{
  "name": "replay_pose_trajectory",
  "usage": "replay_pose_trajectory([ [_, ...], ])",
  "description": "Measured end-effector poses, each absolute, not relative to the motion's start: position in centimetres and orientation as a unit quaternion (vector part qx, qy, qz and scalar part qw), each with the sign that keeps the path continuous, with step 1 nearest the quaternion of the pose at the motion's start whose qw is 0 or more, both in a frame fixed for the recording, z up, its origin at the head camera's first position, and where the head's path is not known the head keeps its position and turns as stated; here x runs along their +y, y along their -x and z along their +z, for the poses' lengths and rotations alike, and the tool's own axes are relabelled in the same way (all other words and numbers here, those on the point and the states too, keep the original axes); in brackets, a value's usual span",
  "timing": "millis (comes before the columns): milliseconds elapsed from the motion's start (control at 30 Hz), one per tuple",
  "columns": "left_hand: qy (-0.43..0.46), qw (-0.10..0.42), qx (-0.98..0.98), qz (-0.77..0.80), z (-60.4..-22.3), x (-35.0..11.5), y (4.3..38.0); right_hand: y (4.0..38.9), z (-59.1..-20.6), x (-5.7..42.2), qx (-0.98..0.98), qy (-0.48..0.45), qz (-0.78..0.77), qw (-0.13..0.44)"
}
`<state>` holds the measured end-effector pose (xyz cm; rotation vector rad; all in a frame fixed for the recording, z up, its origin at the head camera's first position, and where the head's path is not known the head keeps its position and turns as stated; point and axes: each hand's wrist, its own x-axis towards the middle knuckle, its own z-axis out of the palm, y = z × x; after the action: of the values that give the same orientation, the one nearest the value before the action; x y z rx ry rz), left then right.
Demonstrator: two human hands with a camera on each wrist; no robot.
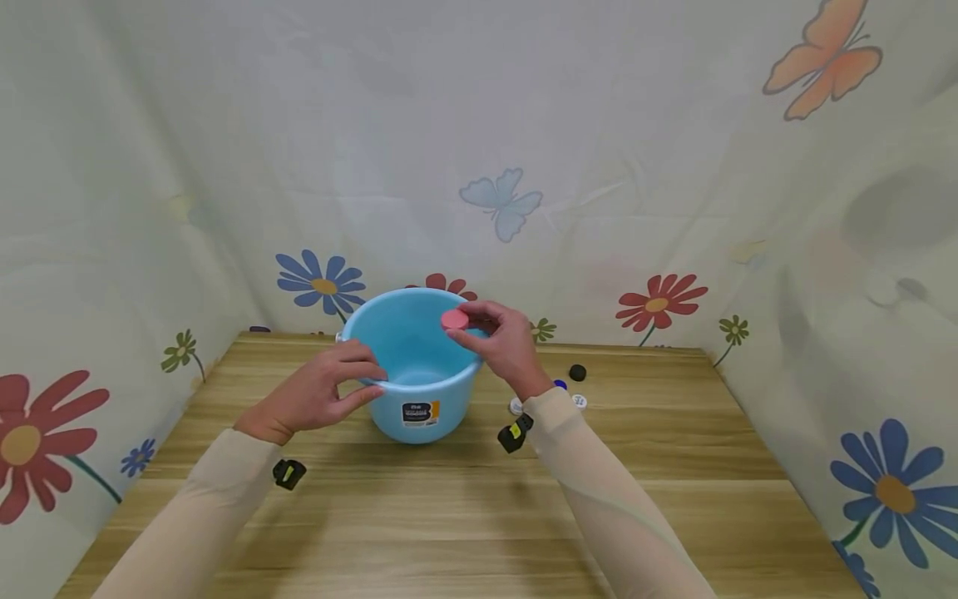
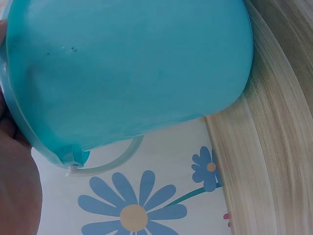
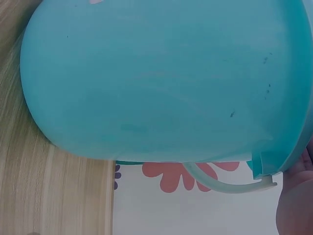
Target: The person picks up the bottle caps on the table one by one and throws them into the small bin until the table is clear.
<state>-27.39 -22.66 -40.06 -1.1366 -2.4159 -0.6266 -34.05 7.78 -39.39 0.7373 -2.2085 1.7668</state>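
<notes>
A light blue bucket (image 1: 455, 401) stands upright on the wooden table, its label facing me. My left hand (image 1: 329, 388) holds the near left part of its rim, fingers over the inside and thumb outside. Above the right side of the opening, my right hand (image 1: 506, 343) pinches a pinkish-red disc like a bottle cap (image 1: 453, 319) between thumb and fingers. Both wrist views are mostly filled by the bucket's outer wall (image 2: 142, 68), with part of a hand at the edge. The cap does not show in the right wrist view.
Right of the bucket lie several small caps: a black cap (image 1: 578, 373), a blue cap (image 1: 560, 384) and white caps, including one white cap (image 1: 580, 402). The bucket's pale handle (image 3: 220, 185) hangs at its far side. A flower-printed curtain (image 1: 569, 249) surrounds the table (image 1: 419, 532).
</notes>
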Motion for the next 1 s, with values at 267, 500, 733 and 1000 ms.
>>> replay_pose_trajectory([
  [267,0.412,0.212,-0.86,-0.216,-40.7,-22.7,27.1,33.7,-40.0,8.1,-0.745,-0.247,0.608,0.124],
  [500,0.421,0.227,-0.852,-0.213,-41.2,-22.7,26.8,33.2,-40.7,8.7,-0.728,-0.253,0.624,0.129],
  [733,0.419,0.223,-0.853,-0.216,-40.9,-22.8,26.8,32.7,-40.8,9.9,-0.73,-0.236,0.629,0.125],
  [1000,0.415,0.215,-0.857,-0.215,-40.7,-22.8,26.7,32.5,-41.6,11.6,-0.744,-0.21,0.62,0.133],
])
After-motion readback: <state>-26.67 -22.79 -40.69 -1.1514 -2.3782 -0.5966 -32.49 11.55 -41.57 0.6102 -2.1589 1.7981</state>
